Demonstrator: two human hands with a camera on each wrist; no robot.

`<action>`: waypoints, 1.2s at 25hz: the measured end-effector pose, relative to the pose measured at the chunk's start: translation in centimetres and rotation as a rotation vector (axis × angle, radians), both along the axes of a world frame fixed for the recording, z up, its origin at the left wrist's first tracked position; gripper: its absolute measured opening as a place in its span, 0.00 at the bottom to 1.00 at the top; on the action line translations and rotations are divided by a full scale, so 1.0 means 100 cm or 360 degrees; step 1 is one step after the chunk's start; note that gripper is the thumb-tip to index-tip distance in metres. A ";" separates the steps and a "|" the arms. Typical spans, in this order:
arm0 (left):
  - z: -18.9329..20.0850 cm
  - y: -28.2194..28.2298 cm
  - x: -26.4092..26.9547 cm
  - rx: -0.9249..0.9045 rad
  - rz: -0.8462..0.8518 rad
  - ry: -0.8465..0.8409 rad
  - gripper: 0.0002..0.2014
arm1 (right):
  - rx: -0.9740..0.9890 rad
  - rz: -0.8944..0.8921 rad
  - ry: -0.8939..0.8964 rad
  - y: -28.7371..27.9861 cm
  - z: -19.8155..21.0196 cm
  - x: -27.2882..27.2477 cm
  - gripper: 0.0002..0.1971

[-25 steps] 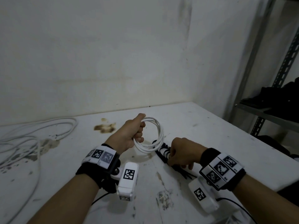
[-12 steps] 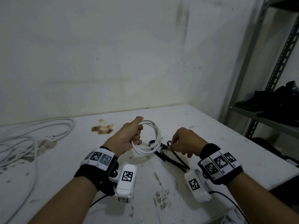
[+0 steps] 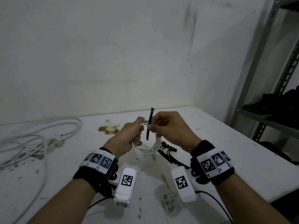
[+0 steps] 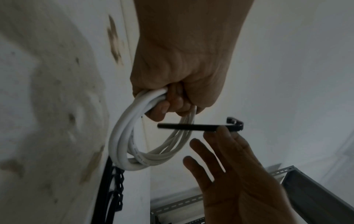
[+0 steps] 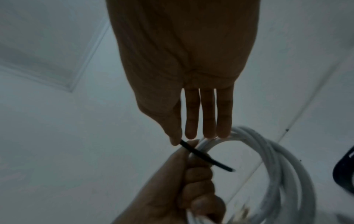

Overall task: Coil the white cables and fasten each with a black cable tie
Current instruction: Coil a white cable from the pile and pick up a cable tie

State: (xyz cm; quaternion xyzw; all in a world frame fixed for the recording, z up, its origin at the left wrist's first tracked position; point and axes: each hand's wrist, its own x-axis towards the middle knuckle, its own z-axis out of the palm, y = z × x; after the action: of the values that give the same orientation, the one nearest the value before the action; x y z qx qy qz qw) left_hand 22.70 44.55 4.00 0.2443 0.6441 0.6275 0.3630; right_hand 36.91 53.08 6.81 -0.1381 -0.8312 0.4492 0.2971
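My left hand (image 3: 129, 135) grips a coil of white cable (image 3: 145, 151) by its top, held just above the white table (image 3: 210, 143); the same coil (image 4: 132, 141) hangs from the fist in the left wrist view. My right hand (image 3: 168, 128) pinches one black cable tie (image 3: 149, 123) between thumb and forefinger, upright against the top of the coil. That tie (image 4: 191, 126) lies across the coil's far strands, its head bent at the end. In the right wrist view the tie (image 5: 206, 158) sticks out past the left fist, the other fingers straight.
A pile of spare black cable ties (image 3: 168, 152) lies on the table just right of the coil. Loose white cable (image 3: 37, 136) sprawls at the far left. A brown stain (image 3: 110, 128) marks the tabletop. A grey metal shelf rack (image 3: 275, 102) stands to the right.
My right hand has lifted off the pile of ties with one tie and carried it up and left to the top of the coil. The left hand has kept its hold on the coil.
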 end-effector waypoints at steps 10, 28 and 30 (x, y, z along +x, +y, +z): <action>0.012 -0.069 -0.054 -0.0008 0.0206 0.0201 0.21 | 0.0729 0.0222 0.0222 -0.024 -0.015 -0.104 0.05; 0.013 -0.153 -0.134 0.0415 0.0864 0.0402 0.14 | 0.0247 0.0391 0.0443 -0.120 0.011 -0.205 0.04; 0.014 -0.153 -0.135 0.0426 0.0838 0.0438 0.11 | 0.0029 0.0268 0.0436 -0.117 0.015 -0.213 0.05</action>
State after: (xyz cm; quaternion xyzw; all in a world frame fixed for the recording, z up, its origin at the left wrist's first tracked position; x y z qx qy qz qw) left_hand 9.16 29.27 5.37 0.1974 0.6400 0.7400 0.0624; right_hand 15.57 41.39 8.32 -0.0027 -0.7955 0.4797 0.3703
